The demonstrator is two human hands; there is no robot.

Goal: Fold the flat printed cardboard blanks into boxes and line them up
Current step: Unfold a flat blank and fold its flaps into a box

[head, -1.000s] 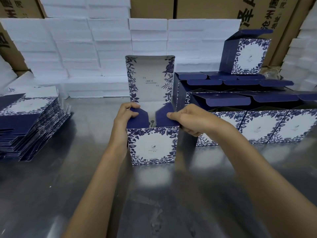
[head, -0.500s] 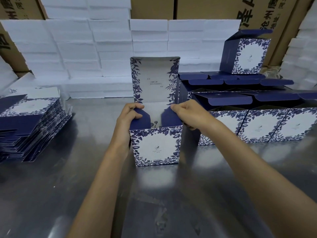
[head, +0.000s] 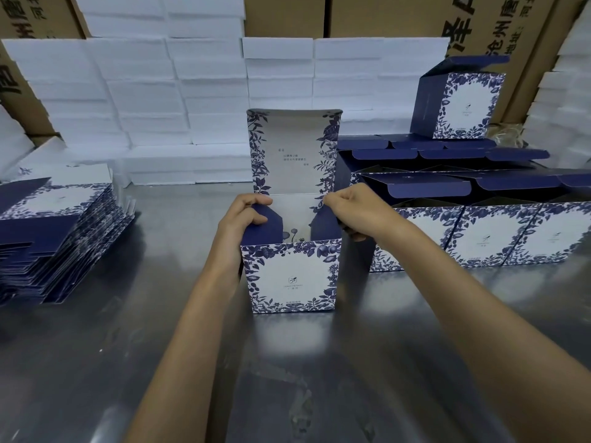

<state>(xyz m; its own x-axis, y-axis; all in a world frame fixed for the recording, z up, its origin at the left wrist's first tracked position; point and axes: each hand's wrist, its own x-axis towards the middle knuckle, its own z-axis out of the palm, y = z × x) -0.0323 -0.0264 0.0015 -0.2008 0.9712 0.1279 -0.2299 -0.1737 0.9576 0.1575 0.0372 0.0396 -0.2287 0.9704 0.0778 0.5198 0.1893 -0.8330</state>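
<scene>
A box (head: 292,276) with a blue flower print is stood upright on the steel bench (head: 96,362), near its middle. Its lid (head: 294,151) is raised straight up at the back. The left side flap (head: 260,225) is gripped by the left hand (head: 243,219), with the fingers (head: 256,201) curled over its top edge. The right side flap (head: 324,223) is pinched by the right hand (head: 355,207) at its upper corner. Both flaps are leaned inward over the open top. Just to the right, finished boxes (head: 479,231) are lined up in rows, and one more box (head: 463,103) is set on top of them. At the left edge a stack of flat blanks (head: 54,231) is laid. White foam blocks (head: 160,100) are piled behind, against brown cartons (head: 383,14).
</scene>
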